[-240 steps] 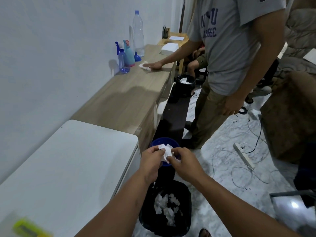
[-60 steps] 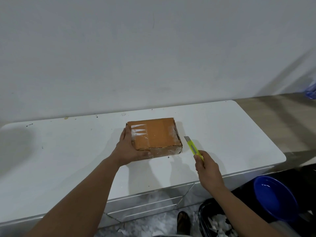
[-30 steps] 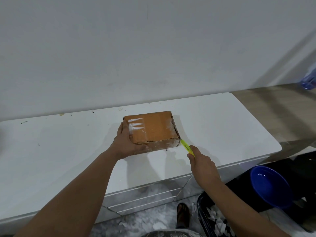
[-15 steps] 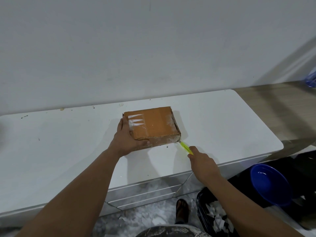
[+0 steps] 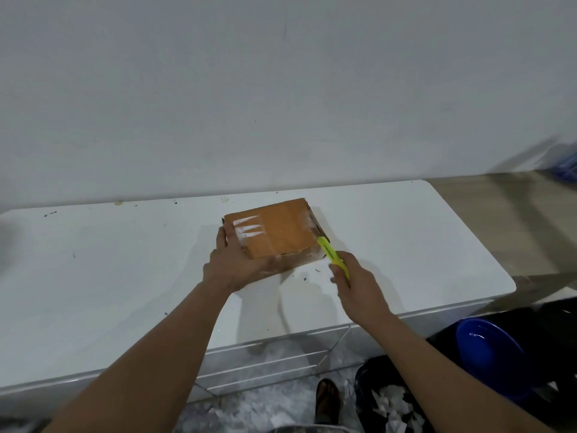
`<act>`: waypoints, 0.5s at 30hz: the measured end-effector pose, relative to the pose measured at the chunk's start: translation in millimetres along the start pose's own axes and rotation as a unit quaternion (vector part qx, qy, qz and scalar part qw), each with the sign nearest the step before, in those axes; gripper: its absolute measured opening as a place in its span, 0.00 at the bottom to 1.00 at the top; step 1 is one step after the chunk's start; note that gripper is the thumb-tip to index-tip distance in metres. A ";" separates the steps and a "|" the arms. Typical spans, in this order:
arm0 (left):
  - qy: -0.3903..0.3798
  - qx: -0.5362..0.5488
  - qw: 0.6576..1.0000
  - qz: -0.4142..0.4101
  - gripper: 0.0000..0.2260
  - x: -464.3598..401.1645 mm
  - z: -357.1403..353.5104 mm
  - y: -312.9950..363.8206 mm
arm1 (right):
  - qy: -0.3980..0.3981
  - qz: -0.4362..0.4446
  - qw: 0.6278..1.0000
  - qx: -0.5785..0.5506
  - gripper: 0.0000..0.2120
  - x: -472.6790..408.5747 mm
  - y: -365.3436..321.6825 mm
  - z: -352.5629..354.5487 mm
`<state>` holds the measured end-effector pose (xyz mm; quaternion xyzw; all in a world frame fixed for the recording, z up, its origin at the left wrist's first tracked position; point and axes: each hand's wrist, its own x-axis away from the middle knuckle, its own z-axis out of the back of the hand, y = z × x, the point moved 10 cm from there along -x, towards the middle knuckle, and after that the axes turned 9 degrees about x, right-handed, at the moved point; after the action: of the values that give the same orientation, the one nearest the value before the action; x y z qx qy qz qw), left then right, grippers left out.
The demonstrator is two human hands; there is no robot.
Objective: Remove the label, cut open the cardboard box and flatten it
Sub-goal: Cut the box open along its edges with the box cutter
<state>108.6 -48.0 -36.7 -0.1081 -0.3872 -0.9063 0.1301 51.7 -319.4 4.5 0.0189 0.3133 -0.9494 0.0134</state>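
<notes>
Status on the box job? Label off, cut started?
Label looks gone: box top shows only tape residue. Cutting is in hand: left hand holds the box on the table, right hand holds the cutter at its right edge. Still closed; flattening remains.

- No text, brand, number or sign can be read anywhere.
- The cardboard box (image 5: 274, 232) carries a tiny white scrap (image 5: 244, 235) on its top, just beyond the fingertips of the left hand (image 5: 232, 265); a dark mark shows on it, too small to read.
- The yellow-green cutter (image 5: 331, 256) in the right hand (image 5: 359, 290) shows no legible marking.
</notes>
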 end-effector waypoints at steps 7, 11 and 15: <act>0.029 -0.013 0.999 -0.041 0.32 12.8 24.2 -2.9 | -0.027 0.009 1.000 -0.009 0.20 -34.0 -40.2 -21.8; 0.057 -0.069 0.993 -0.076 0.29 25.1 37.3 -6.1 | -0.037 0.004 0.999 0.011 0.15 -51.0 -34.4 -26.6; 0.098 -0.092 0.982 -0.131 0.27 35.5 46.2 -4.3 | -0.042 0.004 0.999 0.028 0.14 -69.4 -32.2 -29.0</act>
<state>78.1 -16.8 2.2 0.0211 -0.2984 -0.9535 0.0369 120.6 -275.4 3.4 -0.0191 0.2858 -0.9576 0.0297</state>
